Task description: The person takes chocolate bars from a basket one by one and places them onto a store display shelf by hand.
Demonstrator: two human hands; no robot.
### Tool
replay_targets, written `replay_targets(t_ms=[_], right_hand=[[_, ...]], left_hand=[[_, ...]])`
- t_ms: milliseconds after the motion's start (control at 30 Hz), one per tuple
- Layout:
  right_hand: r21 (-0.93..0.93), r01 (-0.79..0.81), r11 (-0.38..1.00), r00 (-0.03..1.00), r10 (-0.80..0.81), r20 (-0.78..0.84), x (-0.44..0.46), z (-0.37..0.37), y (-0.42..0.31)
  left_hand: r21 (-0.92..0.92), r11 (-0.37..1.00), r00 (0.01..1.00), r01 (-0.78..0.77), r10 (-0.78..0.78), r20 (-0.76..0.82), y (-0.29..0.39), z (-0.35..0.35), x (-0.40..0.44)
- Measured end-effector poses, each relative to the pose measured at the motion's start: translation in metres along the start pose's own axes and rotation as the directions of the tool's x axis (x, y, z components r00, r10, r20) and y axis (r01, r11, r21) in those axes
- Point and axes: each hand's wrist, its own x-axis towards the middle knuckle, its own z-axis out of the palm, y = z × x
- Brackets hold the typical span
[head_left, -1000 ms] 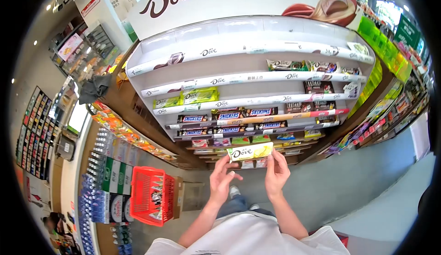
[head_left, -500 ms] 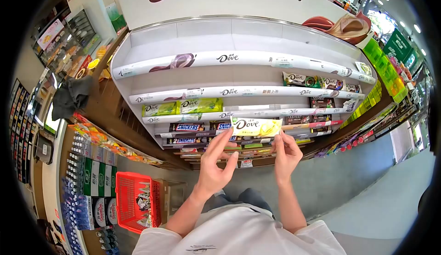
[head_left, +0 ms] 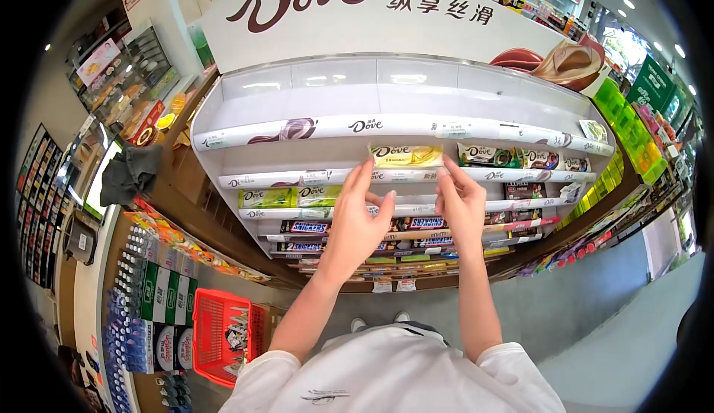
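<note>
A pale yellow Dove bar [head_left: 406, 156] lies level at the second shelf [head_left: 349, 176], left of several darker Dove packs [head_left: 487, 156]. My left hand [head_left: 355, 223] is at the bar's left end, its fingertips at the edge and its thumb apart from the fingers. At the right end is my right hand [head_left: 460, 199], with a fingertip against the wrapper and the other fingers bent. Green Dove packs [head_left: 265, 198] sit one shelf lower, partly behind my left hand. Snickers bars [head_left: 305, 226] are on the shelves below.
A red basket [head_left: 212, 335] with small packets in it stands at the lower left, beside stacked bottles and cartons [head_left: 165, 290]. A dark cloth [head_left: 130, 175] hangs at the display's left side. Green racks [head_left: 628, 130] stand at the right.
Both hands have moved the yellow bar up and forward from low in front of the display to the second shelf. The view has shifted too.
</note>
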Motion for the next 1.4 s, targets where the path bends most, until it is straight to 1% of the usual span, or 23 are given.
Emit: replay_targets(t_ms=[67, 133, 167, 300, 367, 400, 467, 533, 600, 633, 667, 700, 733, 767, 800, 867, 933, 1000, 1033, 1067, 1133, 1267, 1400], right_hand=[[0.006, -0.024, 1.0, 0.999, 0.024, 0.029, 0.009, -0.001, 0.0], [-0.12, -0.059, 0.991, 0.996, 0.066, 0.058, 0.016, 0.0, -0.001], [-0.154, -0.06, 0.986, 0.997, 0.065, 0.031, 0.016, 0.002, -0.004], [-0.22, -0.033, 0.975, 0.998, 0.045, 0.051, 0.016, 0.0, -0.008], [-0.126, 0.027, 0.992, 0.999, -0.031, -0.024, 0.008, -0.005, -0.007], [-0.124, 0.023, 0.992, 0.999, -0.026, -0.023, 0.004, -0.009, -0.007], [0.005, 0.059, 0.998, 0.998, -0.059, -0.021, -0.009, -0.016, -0.005], [0.005, 0.069, 0.998, 0.997, -0.069, -0.047, -0.021, -0.02, 0.005], [0.041, -0.029, 0.999, 1.0, 0.029, 0.009, -0.031, -0.028, 0.021], [0.037, -0.095, 0.995, 0.994, 0.093, 0.058, -0.033, -0.03, 0.032], [0.035, -0.1, 0.994, 0.993, 0.097, 0.067, -0.036, -0.031, 0.039], [0.033, -0.183, 0.983, 0.976, 0.177, 0.125, -0.038, -0.031, 0.044], [0.028, -0.264, 0.964, 0.95, 0.255, 0.182, -0.041, -0.032, 0.051], [0.013, -0.266, 0.964, 0.945, 0.258, 0.198, -0.042, -0.034, 0.059], [0.012, -0.271, 0.962, 0.942, 0.263, 0.207, -0.045, -0.036, 0.06], [0.04, -0.331, 0.943, 0.913, 0.309, 0.268, -0.047, -0.039, 0.062], [0.055, -0.352, 0.935, 0.897, 0.32, 0.306, -0.047, -0.044, 0.065], [0.061, -0.393, 0.917, 0.874, 0.353, 0.334, -0.048, -0.049, 0.071], [0.059, -0.412, 0.909, 0.863, 0.368, 0.346, -0.048, -0.051, 0.074], [0.059, -0.415, 0.908, 0.853, 0.366, 0.371, -0.048, -0.052, 0.077], [0.021, -0.422, 0.906, 0.831, 0.378, 0.408, -0.048, -0.053, 0.086], [-0.038, -0.507, 0.861, 0.737, 0.456, 0.498, -0.053, -0.041, 0.102], [-0.056, -0.544, 0.837, 0.639, 0.457, 0.619, -0.07, -0.02, 0.109]], left_hand=[[0.029, 1.0, 1.0, -0.002, 0.002, -0.01, 0.005, 0.001, 0.008], [0.053, 0.992, 0.992, 0.114, -0.116, 0.045, 0.01, 0.005, 0.014], [0.095, 0.987, 0.99, 0.126, -0.131, 0.046, 0.009, 0.007, 0.016], [0.158, 0.976, 0.989, 0.149, -0.15, -0.004, 0.015, 0.008, 0.013], [0.138, 0.99, 0.983, -0.001, 0.027, -0.183, 0.014, 0.006, -0.001], [0.141, 0.99, 0.983, 0.002, 0.024, -0.181, 0.016, 0.004, -0.007], [-0.022, 0.997, 0.978, 0.073, -0.076, -0.197, 0.022, 0.0, -0.023], [-0.059, 0.995, 0.975, 0.079, -0.089, -0.205, 0.011, 0.003, -0.041], [-0.125, 0.989, 0.983, 0.079, -0.098, -0.156, -0.012, 0.008, -0.06], [-0.197, 0.979, 0.973, 0.055, -0.097, -0.208, -0.019, 0.016, -0.066], [-0.195, 0.979, 0.971, 0.061, -0.103, -0.215, -0.026, 0.017, -0.075], [-0.343, 0.903, 0.943, 0.26, -0.314, -0.111, -0.031, 0.016, -0.083], [-0.459, 0.768, 0.87, 0.446, -0.493, 0.021, -0.034, 0.016, -0.088], [-0.478, 0.734, 0.84, 0.483, -0.542, 0.016, -0.034, 0.018, -0.09], [-0.477, 0.733, 0.836, 0.485, -0.548, 0.008, -0.037, 0.019, -0.092], [-0.576, 0.648, 0.797, 0.499, -0.604, 0.01, -0.047, 0.021, -0.097], [-0.6, 0.642, 0.794, 0.477, -0.608, -0.018, -0.05, 0.026, -0.099], [-0.666, 0.555, 0.745, 0.499, -0.667, 0.002, -0.054, 0.032, -0.103], [-0.669, 0.545, 0.735, 0.505, -0.678, 0.003, -0.053, 0.035, -0.107], [-0.669, 0.554, 0.731, 0.495, -0.682, -0.023, -0.051, 0.038, -0.111], [-0.658, 0.532, 0.695, 0.533, -0.719, -0.019, -0.049, 0.044, -0.123], [-0.633, 0.529, 0.618, 0.565, -0.78, -0.1, -0.039, 0.041, -0.149], [-0.625, 0.551, 0.562, 0.553, -0.8, -0.209, -0.027, 0.022, -0.177]])
